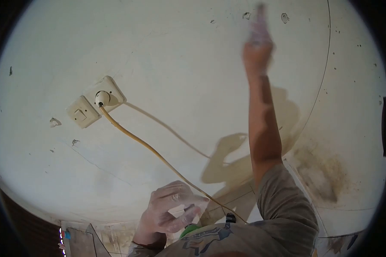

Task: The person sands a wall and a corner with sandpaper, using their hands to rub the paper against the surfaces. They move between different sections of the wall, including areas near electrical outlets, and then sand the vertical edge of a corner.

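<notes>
My right hand (259, 36) is raised at the end of a stretched arm, near the top of the wall (171, 85). Motion smears it; one finger seems to point upward, between two chipped holes, one hole (246, 16) to its left and another hole (285, 18) to its right. Whether it touches the wall or holds anything I cannot make out. Low in front of my shirt is my left hand (171, 210), coated in whitish residue. Its fingers curl toward the thumb, with a gap between them; the palm is hidden.
A white plug (102, 99) sits in a wall socket (114, 88) beside a switch (82, 114). From it a yellowish cable (146, 145) runs down past my left hand. Small chips mark the wall, and a brown stained patch (321, 175) lies at lower right.
</notes>
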The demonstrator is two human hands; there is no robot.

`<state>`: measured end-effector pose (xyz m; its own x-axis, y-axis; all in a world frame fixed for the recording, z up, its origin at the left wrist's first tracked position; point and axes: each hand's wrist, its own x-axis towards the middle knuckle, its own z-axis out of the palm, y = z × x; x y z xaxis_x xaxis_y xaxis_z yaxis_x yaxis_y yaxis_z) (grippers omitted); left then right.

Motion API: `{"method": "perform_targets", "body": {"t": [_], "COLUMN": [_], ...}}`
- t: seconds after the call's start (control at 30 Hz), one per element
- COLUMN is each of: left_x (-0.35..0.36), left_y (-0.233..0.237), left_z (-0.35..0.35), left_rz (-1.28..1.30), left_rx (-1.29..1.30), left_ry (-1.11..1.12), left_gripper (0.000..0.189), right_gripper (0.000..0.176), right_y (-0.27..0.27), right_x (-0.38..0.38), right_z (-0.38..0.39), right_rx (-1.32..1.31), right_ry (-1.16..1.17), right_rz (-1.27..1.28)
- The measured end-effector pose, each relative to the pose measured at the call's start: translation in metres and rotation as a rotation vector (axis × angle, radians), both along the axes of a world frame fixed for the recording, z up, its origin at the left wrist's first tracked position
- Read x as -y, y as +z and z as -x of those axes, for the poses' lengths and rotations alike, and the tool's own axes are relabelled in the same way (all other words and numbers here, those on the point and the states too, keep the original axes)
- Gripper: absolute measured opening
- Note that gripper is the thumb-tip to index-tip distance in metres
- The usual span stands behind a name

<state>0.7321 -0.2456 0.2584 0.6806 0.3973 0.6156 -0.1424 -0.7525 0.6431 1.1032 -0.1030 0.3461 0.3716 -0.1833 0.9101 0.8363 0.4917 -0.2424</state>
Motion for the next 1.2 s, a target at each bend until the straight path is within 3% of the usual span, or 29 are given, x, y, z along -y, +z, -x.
{"method": "perform_targets", "body": {"t": [0.1, 0.2, 0.3, 0.43, 0.53, 0.67, 0.73, 0.8, 0.9, 0.93, 1.0, 1.1, 1.2], "left_x": [0.001, 0.006, -0.005, -0.023, -0.032, -0.045, -0.051, -0.056, -0.060, -0.059, -0.067, -0.079, -0.093], "left_y": [0.003, 0.010, 0.014, 0.008, 0.005, -0.001, -0.003, -0.004, -0.010, -0.011, -0.029, -0.041, -0.049], "left_z": [-0.001, 0.006, 0.027, 0.059, 0.076, 0.084, 0.084, 0.083, 0.083, 0.086, 0.093, 0.098, 0.099], "left_rz": [0.085, 0.130, 0.063, 0.163, 0.239, 0.276, 0.306, 0.331, 0.411, 0.457, 0.548, 0.635, 0.657], "left_rx": [0.208, 0.345, 0.388, 0.485, 0.534, 0.541, 0.538, 0.528, 0.522, 0.510, 0.570, 0.585, 0.567], "left_ry": [-0.077, -0.195, -0.173, -0.149, -0.140, -0.139, -0.165, -0.198, -0.217, -0.205, -0.340, -0.329, -0.306], "left_gripper": [0.013, 0.033, 0.030, 0.021, 0.018, 0.023, 0.023, 0.023, 0.014, 0.015, 0.034, 0.049, 0.050], "right_gripper": [0.054, 0.056, 0.055, 0.041, 0.036, 0.037, 0.040, 0.034, 0.038, 0.039, 0.041, 0.041, 0.039], "right_y": [0.008, -0.035, -0.035, 0.008, 0.042, 0.071, 0.093, 0.101, 0.093, 0.093, 0.094, 0.080, 0.064], "right_x": [-0.038, -0.027, -0.034, -0.021, -0.027, -0.028, -0.033, -0.015, -0.027, -0.024, -0.014, -0.022, -0.027], "right_z": [0.078, 0.164, 0.149, 0.122, 0.137, 0.186, 0.211, 0.241, 0.260, 0.257, 0.241, 0.223, 0.203], "right_rx": [0.647, 1.060, 1.135, 0.649, 0.552, 0.414, 0.621, 0.753, 1.008, 1.021, 1.052, 1.078, 1.074], "right_ry": [0.085, 0.199, 0.169, 0.006, -0.066, 0.246, 0.380, 0.588, 0.326, 0.382, 0.496, 0.415, 0.277], "right_rz": [0.118, 0.383, 0.185, -0.187, -0.330, -0.162, -0.210, 0.055, 0.371, 0.428, 0.547, 0.471, 0.480]}}
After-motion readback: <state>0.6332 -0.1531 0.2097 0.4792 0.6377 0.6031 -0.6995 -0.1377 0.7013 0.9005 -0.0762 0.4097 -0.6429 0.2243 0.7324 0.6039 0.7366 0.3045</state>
